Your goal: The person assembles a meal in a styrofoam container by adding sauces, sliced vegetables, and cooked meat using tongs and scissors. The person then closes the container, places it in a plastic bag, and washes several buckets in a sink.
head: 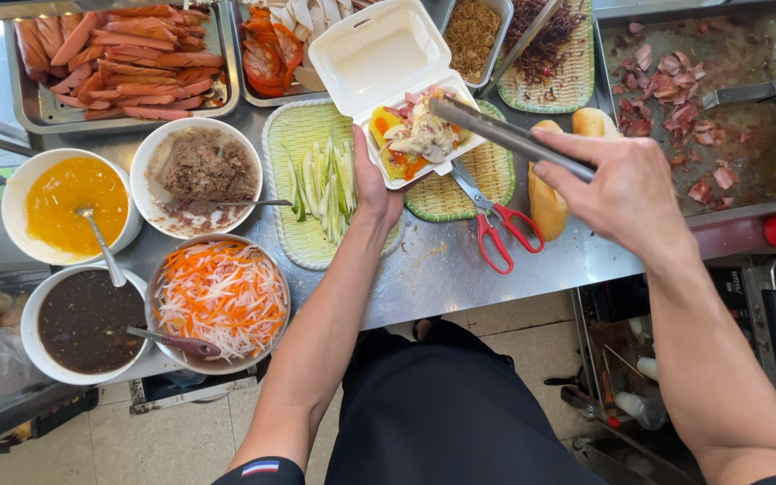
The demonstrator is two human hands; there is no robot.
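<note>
Bowls fill the nine-o'clock side of the steel counter: a white one of yellow sauce, a dark sauce bowl at seven o'clock, a meat paste bowl, and a bowl of shredded carrot and radish. Toward the centre, the left hand curls around the underside of a white foam clamshell box, gripping it and lifting it above a green tray of cucumber strips; its lid stands open toward twelve o'clock, plain and unmarked. Inside lies a mixed filling. The right hand, at three o'clock, squeezes metal tongs whose tips reach into the box. This looks like the filling step; the next move likely calls for steady placing, then closing the lid. Red-handled scissors and bread rolls lie below; a griddle of chopped meat sits at two o'clock.
</note>
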